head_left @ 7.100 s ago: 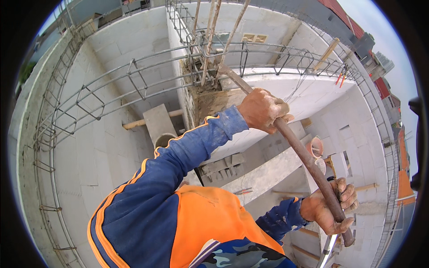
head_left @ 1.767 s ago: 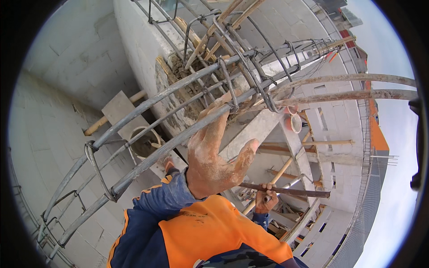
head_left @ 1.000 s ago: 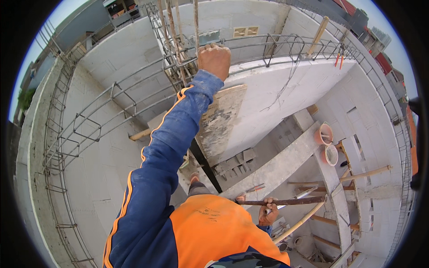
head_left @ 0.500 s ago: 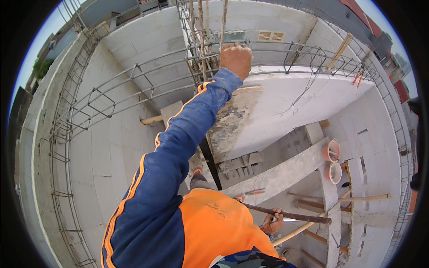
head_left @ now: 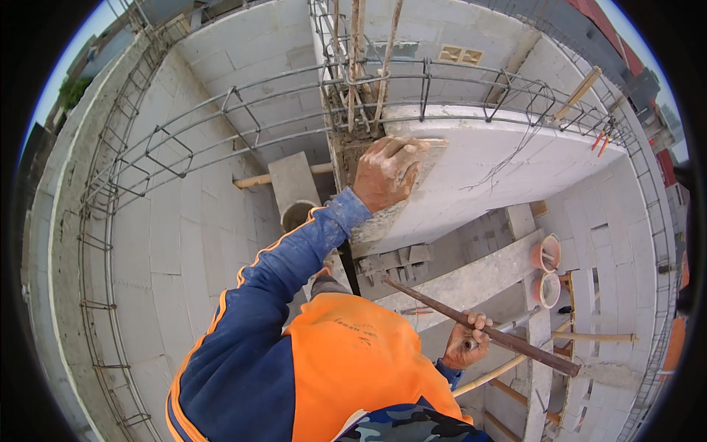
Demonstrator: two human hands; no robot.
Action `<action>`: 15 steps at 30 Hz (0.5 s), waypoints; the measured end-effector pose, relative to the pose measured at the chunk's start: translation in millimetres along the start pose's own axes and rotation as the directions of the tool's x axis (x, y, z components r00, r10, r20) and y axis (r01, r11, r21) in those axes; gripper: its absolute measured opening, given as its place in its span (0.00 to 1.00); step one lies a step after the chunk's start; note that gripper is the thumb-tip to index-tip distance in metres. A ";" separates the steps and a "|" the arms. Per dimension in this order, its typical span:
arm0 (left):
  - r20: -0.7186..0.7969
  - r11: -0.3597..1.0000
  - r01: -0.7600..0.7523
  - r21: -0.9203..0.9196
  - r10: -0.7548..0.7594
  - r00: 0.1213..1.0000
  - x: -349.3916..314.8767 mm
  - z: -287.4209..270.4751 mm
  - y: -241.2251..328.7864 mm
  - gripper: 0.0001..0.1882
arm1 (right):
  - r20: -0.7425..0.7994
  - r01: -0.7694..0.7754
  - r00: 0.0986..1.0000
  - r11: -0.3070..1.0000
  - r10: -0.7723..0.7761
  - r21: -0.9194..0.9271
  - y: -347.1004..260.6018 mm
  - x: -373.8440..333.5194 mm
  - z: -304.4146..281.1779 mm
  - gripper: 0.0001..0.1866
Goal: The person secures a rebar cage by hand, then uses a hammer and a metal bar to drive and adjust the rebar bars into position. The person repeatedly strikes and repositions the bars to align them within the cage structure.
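Observation:
My left hand (head_left: 388, 171), dusty with cement, has its fingers curled over the top of a mortar-stained board (head_left: 433, 151). This board stands against the corner column, just below the upright rusty rebar (head_left: 384, 62). Low on the right, my right hand (head_left: 468, 341) is wrapped round a long rusty-brown bar (head_left: 526, 349). The bar slants from near my chest down to the right. I cannot make out whether it is wood or metal.
A horizontal rebar cage (head_left: 280, 81) runs across above the white block wall (head_left: 471, 169). Below lie a plank (head_left: 471, 283), two buckets (head_left: 546, 290) at the right and a round container (head_left: 297, 214) at the left. Bamboo poles (head_left: 490, 376) cross the lower right.
My left hand has come down from beside the upright rebar onto the board's top. My right hand has lifted the bar slightly outward to the right, showing more of it.

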State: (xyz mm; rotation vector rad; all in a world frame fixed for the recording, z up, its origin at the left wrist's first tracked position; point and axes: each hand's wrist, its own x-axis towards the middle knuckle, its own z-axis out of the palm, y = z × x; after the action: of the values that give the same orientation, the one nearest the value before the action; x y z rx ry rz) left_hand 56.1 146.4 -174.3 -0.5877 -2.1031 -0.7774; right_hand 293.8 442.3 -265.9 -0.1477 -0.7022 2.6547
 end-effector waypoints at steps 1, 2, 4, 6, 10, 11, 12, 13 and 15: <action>0.120 0.974 0.192 -0.120 -0.178 0.977 -31.6 -4.5 15.7 0.21 | 0.049 -0.003 0.999 1.000 0.003 0.016 -6.5 4.1 13.4 0.15; 0.280 0.917 0.355 -0.184 -0.297 0.913 -58.9 -7.1 31.8 0.21 | 0.088 -0.003 0.996 0.998 -0.002 0.057 -12.0 8.3 26.6 0.15; 0.431 0.865 0.435 -0.250 -0.302 0.850 -102.0 -11.5 66.9 0.21 | 0.157 0.004 0.987 0.990 -0.025 0.138 -22.7 16.9 51.1 0.15; 0.314 0.943 0.165 -0.289 -0.069 0.947 -117.1 -9.5 93.1 0.22 | 0.206 0.001 0.978 0.983 -0.040 0.184 -33.1 24.3 73.0 0.16; 0.225 0.989 -0.017 -0.148 0.051 0.973 -85.6 -5.0 103.9 0.25 | 0.323 0.000 0.943 0.970 -0.082 0.244 -39.3 33.0 108.7 0.16; 0.109 0.991 -0.111 -0.070 0.118 0.987 -69.9 -5.2 97.1 0.20 | 0.354 -0.004 0.931 0.965 -0.093 0.262 -39.6 33.5 116.1 0.16; 0.117 0.994 -0.104 -0.045 0.108 0.987 -59.1 -10.2 94.7 0.19 | 0.384 -0.008 0.917 0.957 -0.109 0.291 -40.2 34.5 123.4 0.17; 0.122 0.996 -0.089 -0.031 0.092 0.988 -49.1 -15.6 93.4 0.19 | 0.371 0.003 0.921 0.952 -0.123 0.307 -39.4 33.1 129.5 0.17; -0.035 0.984 -0.176 -0.002 0.175 0.984 -22.1 -22.2 88.4 0.21 | 0.388 0.024 0.909 0.947 -0.153 0.319 -38.0 32.2 139.9 0.16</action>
State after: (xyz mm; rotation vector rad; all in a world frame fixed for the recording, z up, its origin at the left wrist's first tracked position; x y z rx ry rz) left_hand 136.3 190.0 -152.5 -0.7457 -1.9868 -0.6878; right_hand 249.6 421.8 -125.6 0.5309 -0.3870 2.6861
